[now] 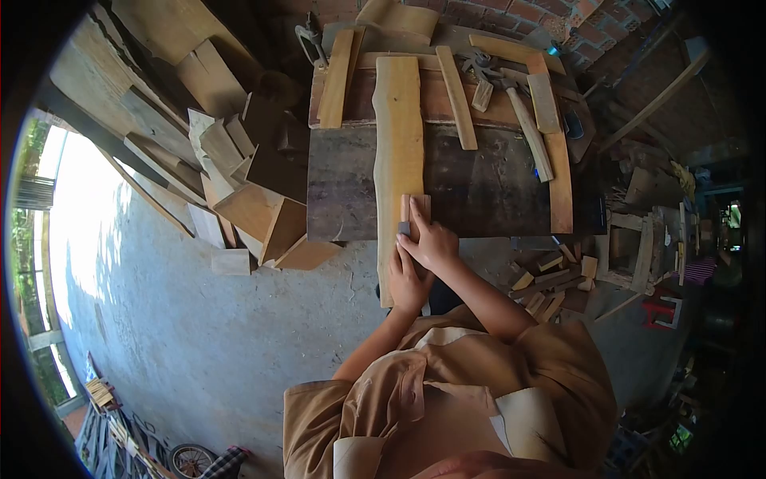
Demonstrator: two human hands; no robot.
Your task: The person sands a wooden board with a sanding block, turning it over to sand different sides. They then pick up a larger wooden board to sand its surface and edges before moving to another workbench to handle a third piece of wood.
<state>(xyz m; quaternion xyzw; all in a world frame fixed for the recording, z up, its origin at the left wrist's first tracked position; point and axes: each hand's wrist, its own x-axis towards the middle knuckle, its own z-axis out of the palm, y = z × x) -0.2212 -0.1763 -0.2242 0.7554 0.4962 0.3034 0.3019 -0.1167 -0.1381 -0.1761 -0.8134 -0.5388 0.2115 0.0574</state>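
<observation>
Right hand (pixel 432 242), fingers pressed together, holds small block (pixel 416 206); left hand (pixel 408 283) lies flat on plank (pixel 397 136); best rub along grain, evenly

Both hands reach forward, close together, the right one ahead of the left

The left hand (pixel 408 283) lies palm down, fingers straight and together, pointing to 12 o'clock; its wrist is straight and its bare forearm runs back toward 7 o'clock; the right hand (pixel 431 239) sits just beyond it at 1 o'clock, touching it, palm down, fingers bent and held close, tips toward 11 o'clock; the right wrist turns inward; its bare forearm slants back toward 4 o'clock; both elbows are bent
</observation>
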